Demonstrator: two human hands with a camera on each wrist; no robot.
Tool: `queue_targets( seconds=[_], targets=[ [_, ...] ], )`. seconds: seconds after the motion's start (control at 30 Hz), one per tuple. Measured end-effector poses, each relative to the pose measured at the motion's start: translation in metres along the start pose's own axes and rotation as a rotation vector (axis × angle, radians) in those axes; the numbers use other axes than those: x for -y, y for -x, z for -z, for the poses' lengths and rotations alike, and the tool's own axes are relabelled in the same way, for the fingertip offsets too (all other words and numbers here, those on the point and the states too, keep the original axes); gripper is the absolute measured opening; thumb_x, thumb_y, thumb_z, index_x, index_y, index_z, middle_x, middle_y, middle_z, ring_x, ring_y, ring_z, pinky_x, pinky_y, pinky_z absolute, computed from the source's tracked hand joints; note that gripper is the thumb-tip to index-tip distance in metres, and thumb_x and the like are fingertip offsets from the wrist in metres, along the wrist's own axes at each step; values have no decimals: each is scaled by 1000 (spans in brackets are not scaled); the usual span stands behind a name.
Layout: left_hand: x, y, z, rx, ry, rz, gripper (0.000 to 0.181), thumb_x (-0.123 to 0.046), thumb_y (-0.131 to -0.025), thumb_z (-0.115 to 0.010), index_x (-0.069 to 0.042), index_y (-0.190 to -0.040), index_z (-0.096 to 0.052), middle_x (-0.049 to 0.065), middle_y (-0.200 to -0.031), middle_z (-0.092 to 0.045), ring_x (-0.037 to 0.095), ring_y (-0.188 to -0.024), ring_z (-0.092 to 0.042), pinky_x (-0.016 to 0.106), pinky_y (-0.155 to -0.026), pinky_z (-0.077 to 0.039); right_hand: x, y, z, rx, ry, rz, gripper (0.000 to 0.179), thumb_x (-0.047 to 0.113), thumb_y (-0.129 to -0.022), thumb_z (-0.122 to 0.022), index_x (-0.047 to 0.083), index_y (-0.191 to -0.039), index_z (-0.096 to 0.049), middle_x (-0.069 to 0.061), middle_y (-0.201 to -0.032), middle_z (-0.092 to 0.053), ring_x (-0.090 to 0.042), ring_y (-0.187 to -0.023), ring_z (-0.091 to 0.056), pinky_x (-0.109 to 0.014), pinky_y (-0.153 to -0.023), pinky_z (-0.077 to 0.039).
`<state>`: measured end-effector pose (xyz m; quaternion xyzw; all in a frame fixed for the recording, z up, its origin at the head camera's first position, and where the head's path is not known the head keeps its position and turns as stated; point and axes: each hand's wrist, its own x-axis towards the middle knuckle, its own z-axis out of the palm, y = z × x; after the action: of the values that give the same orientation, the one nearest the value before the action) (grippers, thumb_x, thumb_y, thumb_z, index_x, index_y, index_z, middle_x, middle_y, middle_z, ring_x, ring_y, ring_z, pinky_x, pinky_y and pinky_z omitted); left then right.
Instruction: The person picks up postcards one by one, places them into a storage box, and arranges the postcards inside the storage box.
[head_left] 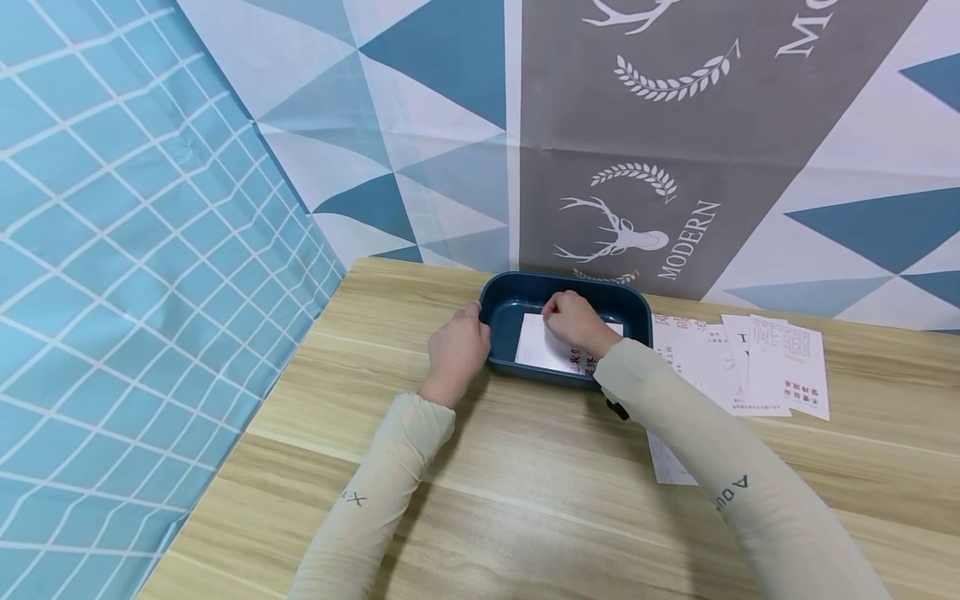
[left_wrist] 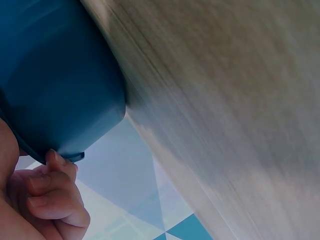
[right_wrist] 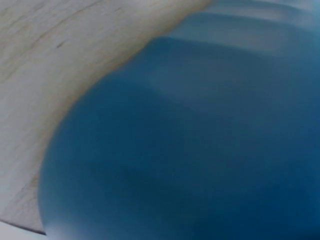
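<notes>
A dark blue oblong plastic tub (head_left: 501, 354) stands on the table against the wall. My left hand (head_left: 459, 346) grips the rim at its left end; in the left wrist view, curled fingers (left_wrist: 55, 200) hook round the rim. Inside the tub is a white card (head_left: 534, 343) with dark red printed characters. My right hand (head_left: 579, 323) reaches over the near right rim, its fingers curled at the card's upper edge and seemingly pinching it. The hand covers part of the card. The right wrist view shows only the tub's blue outer wall (right_wrist: 175, 135), with that hand hidden.
Several printed cards (head_left: 787, 367) lie overlapping to the tub's right. Another paper (head_left: 667, 462) sticks out from under the right forearm. The wood-grain table (head_left: 525, 500) meets a patterned wall (head_left: 450, 192) behind and a blue gridded sheet (head_left: 135, 250) at left.
</notes>
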<state>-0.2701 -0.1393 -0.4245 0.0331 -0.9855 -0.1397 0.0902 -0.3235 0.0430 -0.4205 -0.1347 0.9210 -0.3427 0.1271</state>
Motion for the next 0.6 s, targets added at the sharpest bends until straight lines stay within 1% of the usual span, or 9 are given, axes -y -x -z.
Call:
queue_targets(
  seconds=[0.37, 0.6],
  targets=[
    [-1, 1, 1, 23, 3, 13, 34, -20, -93, -49, -7, -125, -55, 12, -104, -67, 27, -77, -66, 42, -64, -53, -4, -2, -4, 7, 32, 6, 27, 11, -91, -40, -2, -106, -58, -17, -115, -51, -28, -100, -45, -42, -92, -41],
    [-1, 0, 1, 21, 5, 10, 35, -21, -94, -49, -7, -125, -55, 12, -105, -67, 26, -76, -65, 41, -64, -53, -5, -3, -4, 6, 32, 6, 26, 11, -91, -41, -2, -105, -58, -16, -112, -50, -28, -99, -44, -41, -91, -41]
  ],
)
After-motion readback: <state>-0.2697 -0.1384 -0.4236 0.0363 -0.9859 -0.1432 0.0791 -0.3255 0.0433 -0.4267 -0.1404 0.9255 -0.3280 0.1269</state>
